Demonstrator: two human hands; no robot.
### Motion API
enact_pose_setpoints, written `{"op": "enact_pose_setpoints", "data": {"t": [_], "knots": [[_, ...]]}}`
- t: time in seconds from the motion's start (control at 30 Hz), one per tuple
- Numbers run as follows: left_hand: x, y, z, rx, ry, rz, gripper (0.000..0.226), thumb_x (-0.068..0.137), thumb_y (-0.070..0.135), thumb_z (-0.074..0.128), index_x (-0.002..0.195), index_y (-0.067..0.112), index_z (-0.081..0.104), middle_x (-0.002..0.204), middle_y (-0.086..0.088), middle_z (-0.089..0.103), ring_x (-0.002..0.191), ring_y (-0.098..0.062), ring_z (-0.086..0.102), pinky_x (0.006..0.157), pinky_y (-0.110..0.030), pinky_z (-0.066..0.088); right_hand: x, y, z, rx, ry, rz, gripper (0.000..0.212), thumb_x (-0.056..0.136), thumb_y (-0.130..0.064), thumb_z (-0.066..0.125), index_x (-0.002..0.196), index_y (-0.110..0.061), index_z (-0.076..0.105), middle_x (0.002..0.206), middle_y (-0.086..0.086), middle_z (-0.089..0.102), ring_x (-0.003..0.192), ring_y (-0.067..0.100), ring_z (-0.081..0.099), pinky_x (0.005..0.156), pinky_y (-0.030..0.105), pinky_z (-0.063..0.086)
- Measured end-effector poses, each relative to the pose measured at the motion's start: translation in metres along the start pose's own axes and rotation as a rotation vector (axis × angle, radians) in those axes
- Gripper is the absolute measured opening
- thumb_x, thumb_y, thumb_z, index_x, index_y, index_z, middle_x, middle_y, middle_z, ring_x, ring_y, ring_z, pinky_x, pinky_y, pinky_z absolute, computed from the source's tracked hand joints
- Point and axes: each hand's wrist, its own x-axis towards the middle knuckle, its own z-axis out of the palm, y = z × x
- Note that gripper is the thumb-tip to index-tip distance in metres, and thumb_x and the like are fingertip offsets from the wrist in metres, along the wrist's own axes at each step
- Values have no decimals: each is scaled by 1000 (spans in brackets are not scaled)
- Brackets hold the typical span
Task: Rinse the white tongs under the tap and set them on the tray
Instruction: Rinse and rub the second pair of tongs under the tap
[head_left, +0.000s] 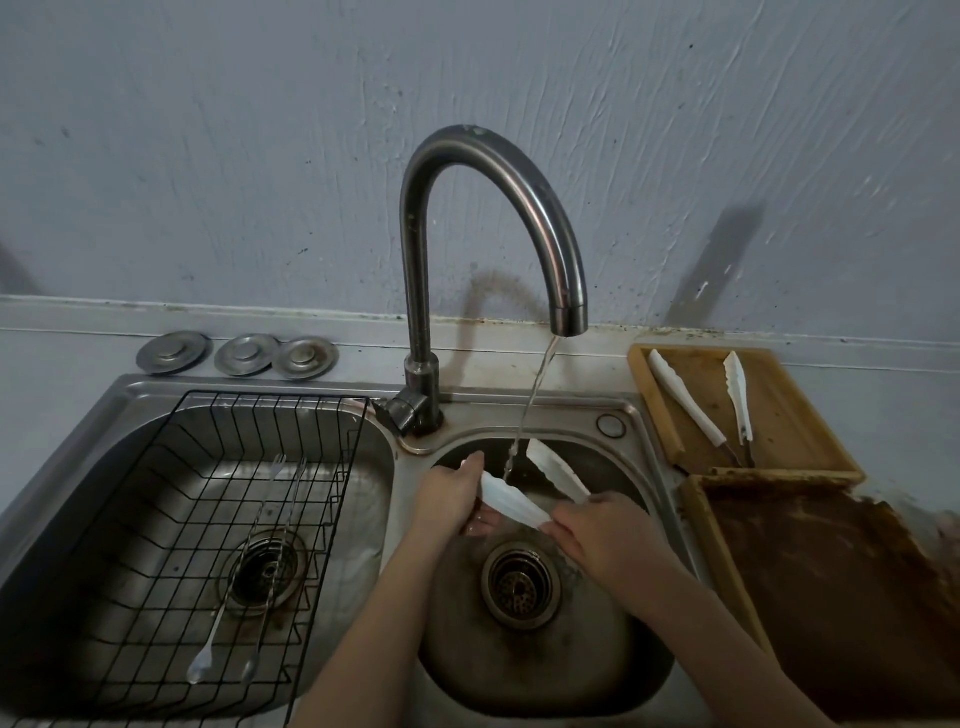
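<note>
White tongs are spread open over the small right sink bowl, under the water stream falling from the curved steel tap. My right hand grips the tongs at their hinged end. My left hand holds the lower white arm near its tip. The water lands between the two arms. On the right counter lies a wooden tray with another pair of white tongs in it, arms spread apart.
A black wire rack with long metal utensils fills the left sink bowl. Three metal drain covers sit behind it. A second, stained brown tray lies nearer on the right. The drain strainer sits below my hands.
</note>
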Motion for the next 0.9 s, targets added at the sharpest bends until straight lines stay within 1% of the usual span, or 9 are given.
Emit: {"op": "enact_pose_setpoints", "data": {"t": [0.1,0.2,0.27,0.33,0.43,0.6,0.7,0.8,0.9], "knots": [[-6,9,-2,-29,-50,33,39,95,20,37,83,-8,60,45,-11,64,37,-17,62,36,-20,47,-4,7,5,79,296,16,21,85,-31,61,103,-20,63,105,2,62,99,15,57,88,29,44],[-11,13,-3,-68,-60,89,37,97,9,30,87,-8,61,53,-12,67,39,-14,63,36,-18,47,-4,15,8,85,480,237,47,77,-30,70,118,-16,53,120,8,54,111,23,50,89,31,40],[-9,14,-2,-37,-33,148,40,98,7,29,88,-6,65,66,-12,67,42,-8,63,37,-12,44,-1,23,7,90,405,392,47,81,-32,66,120,-14,49,113,5,57,104,18,56,87,30,47],[-9,15,1,-53,-53,165,41,100,9,29,85,-3,65,74,-13,66,47,-6,65,41,-11,47,1,31,6,285,244,512,31,89,-32,54,113,-13,55,89,-5,61,79,8,61,69,25,54],[-5,14,5,-128,-112,113,37,100,12,33,79,5,64,86,-19,68,68,-22,70,54,-25,58,2,40,13,476,156,605,28,95,-31,44,106,-11,60,67,-7,55,57,3,56,49,16,41],[-5,4,14,-315,-116,-30,19,92,3,47,94,3,65,91,-20,70,74,-28,72,51,-28,57,2,42,17,528,259,633,27,94,-26,47,114,-13,59,72,-14,52,63,-1,53,49,11,33],[-7,1,22,-432,-87,-72,18,87,-2,53,88,9,67,88,-15,71,79,-25,71,64,-34,60,-1,40,16,508,339,587,29,93,-22,51,120,-14,57,78,-16,55,67,1,54,51,12,36],[-11,4,30,-514,-54,-45,28,82,-10,55,89,14,68,94,-9,72,91,-23,69,79,-38,58,-2,35,15,470,434,537,21,90,-14,53,110,-12,62,78,-11,58,66,3,54,53,16,38],[-14,5,37,-473,101,56,33,75,-12,63,89,18,68,87,-4,72,81,-19,69,62,-30,57,-2,28,13,483,470,474,12,88,-11,55,91,-21,60,72,-14,55,71,10,59,59,25,48]]}}
